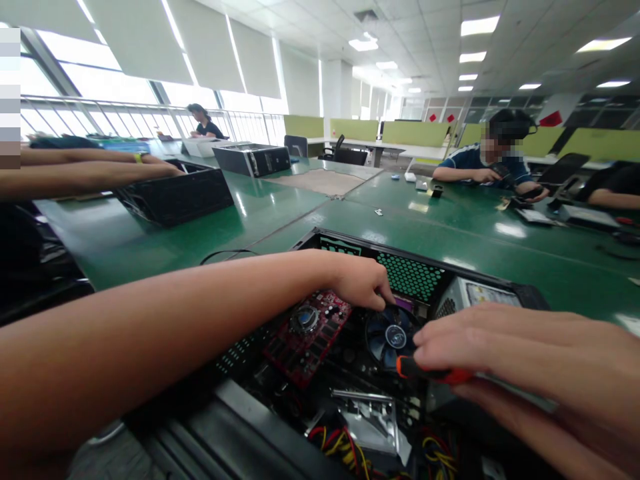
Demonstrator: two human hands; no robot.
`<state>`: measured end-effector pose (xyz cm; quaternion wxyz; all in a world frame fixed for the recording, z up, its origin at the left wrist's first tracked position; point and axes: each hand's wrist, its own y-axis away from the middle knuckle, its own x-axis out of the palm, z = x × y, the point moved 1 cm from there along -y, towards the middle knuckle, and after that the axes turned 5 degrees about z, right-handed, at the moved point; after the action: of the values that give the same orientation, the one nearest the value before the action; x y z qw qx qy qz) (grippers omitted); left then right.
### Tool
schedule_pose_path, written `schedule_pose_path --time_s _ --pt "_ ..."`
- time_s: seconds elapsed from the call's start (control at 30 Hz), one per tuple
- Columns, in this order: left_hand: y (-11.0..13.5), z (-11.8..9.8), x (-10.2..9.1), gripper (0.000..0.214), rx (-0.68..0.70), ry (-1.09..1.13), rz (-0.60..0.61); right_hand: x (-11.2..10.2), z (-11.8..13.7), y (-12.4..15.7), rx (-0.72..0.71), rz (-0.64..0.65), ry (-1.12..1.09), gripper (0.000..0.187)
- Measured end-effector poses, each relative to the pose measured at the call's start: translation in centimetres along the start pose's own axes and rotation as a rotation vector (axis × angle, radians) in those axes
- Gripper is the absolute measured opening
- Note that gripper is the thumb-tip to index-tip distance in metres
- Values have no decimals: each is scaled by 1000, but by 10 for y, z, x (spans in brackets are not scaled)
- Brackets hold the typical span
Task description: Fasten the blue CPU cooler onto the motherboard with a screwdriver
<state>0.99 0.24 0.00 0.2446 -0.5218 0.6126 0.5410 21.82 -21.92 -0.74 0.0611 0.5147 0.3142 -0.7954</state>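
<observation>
An opened computer case [320,233] lies in front of me. My left hand [365,281] reaches into it with fingers curled down at the rim of a round CPU cooler fan [396,337]; whatever the fingertips grip is hidden. My right hand [480,340] is closed round the orange and black handle of a screwdriver [435,372], right beside the fan; its shaft cannot be made out. Left of the fan sits a red graphics card [310,337] with its own small fan. The metal power supply [480,293] is at the case's right side.
Loose red, yellow and black cables [345,447] and a silver metal bracket [373,423] lie in the case's near part. A co-worker's arms reach into another black case [175,197] at left. Another person [487,157] handles parts across the green table [280,227].
</observation>
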Motion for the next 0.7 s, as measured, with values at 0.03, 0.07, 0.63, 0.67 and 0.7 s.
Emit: schedule_pose_path --time_s 0.03,0.07,0.63,0.67,0.7 --pt "0 -1 -1 47 4 4 -2 -1 -2 1 1 0 4 34" --pt "0 -1 -1 48 9 8 0 -2 -4 2 3 2 8 34" --pt "-1 1 2 38 -14 9 4 1 -25 8 33 19 32 35" --pt "-1 1 2 39 -9 10 2 0 -26 8 32 20 33 35" --pt "-1 1 1 40 -5 10 0 -1 -27 8 31 19 35 35"
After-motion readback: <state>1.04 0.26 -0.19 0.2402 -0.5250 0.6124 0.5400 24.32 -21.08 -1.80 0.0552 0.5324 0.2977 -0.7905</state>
